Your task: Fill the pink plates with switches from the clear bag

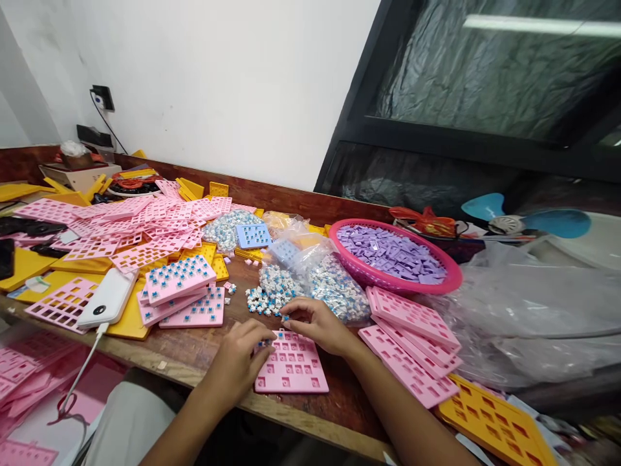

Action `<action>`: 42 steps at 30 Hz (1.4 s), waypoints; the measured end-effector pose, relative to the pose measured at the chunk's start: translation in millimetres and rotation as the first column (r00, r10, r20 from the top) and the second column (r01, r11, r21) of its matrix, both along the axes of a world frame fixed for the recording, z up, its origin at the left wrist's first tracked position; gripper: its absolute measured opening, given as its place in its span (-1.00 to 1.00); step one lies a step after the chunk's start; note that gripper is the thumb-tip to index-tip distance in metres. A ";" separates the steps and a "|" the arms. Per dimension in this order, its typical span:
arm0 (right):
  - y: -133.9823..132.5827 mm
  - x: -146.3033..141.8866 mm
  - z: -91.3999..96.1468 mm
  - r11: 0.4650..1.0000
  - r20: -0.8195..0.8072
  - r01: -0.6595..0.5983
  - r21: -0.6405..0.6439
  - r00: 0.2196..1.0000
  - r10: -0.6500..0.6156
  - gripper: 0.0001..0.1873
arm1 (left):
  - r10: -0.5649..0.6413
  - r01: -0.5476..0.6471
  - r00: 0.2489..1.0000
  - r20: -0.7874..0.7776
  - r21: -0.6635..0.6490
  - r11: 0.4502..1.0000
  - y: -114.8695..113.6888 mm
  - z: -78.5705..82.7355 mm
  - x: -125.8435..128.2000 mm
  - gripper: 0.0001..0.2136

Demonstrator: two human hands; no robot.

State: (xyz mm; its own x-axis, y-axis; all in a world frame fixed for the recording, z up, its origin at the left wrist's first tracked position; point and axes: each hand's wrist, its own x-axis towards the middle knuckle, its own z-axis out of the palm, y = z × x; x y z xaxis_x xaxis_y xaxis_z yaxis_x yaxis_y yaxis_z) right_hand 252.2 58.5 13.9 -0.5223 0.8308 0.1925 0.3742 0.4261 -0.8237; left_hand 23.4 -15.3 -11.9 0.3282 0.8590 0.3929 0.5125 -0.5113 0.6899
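Observation:
A pink plate with square holes (294,367) lies flat on the wooden table before me, with a blue key switch (280,334) in its top row. My left hand (241,355) is curled at the plate's upper left corner. Blue bits show by its thumb and fingertips, where it pinches a key switch, partly hidden. Just above the plate's top edge, my right hand (315,321) pinches another small blue-and-white key switch (285,318). A heap of loose key switches (272,294) lies right behind my hands.
Filled pink plates (182,279) are stacked on the left, near a white power bank (107,299) with a cable. On the right are stacked pink plates (412,323), a yellow plate (495,421) and a pink basket (453,278) of purple keycaps. A bag of switches (334,285) stands behind.

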 end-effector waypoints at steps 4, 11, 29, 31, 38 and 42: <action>1.0 9.9 6.6 0.996 0.165 -0.024 0.084 0.986 0.010 -0.84 | 0.081 -0.076 0.972 -0.223 0.028 0.997 5.9 -5.3 15.3 -0.92; -1.0 3.7 -7.7 0.993 0.402 -0.011 0.116 0.915 -0.037 -0.73 | -0.004 -0.018 0.968 -0.249 -0.088 0.996 15.2 3.2 9.3 -0.93; -4.3 5.4 -4.8 0.985 0.433 -0.045 0.167 0.901 -0.033 -0.99 | -0.024 0.013 0.995 -0.094 -0.115 0.993 11.2 0.9 8.5 -0.84; -4.5 4.5 -6.3 0.984 0.429 -0.021 0.176 0.901 -0.058 -0.98 | -0.010 -0.001 0.994 -0.112 -0.096 0.995 11.1 0.0 10.1 -0.86; -2.6 3.4 -11.0 0.987 0.378 0.040 0.155 0.921 -0.097 -0.98 | 0.048 -0.059 0.981 -0.186 -0.054 0.997 10.9 0.1 13.9 -0.83; -1.8 5.9 -7.9 0.991 0.350 -0.031 0.133 0.937 -0.017 -0.94 | 0.087 -0.101 0.966 -0.244 -0.046 0.994 12.3 1.1 13.1 -0.80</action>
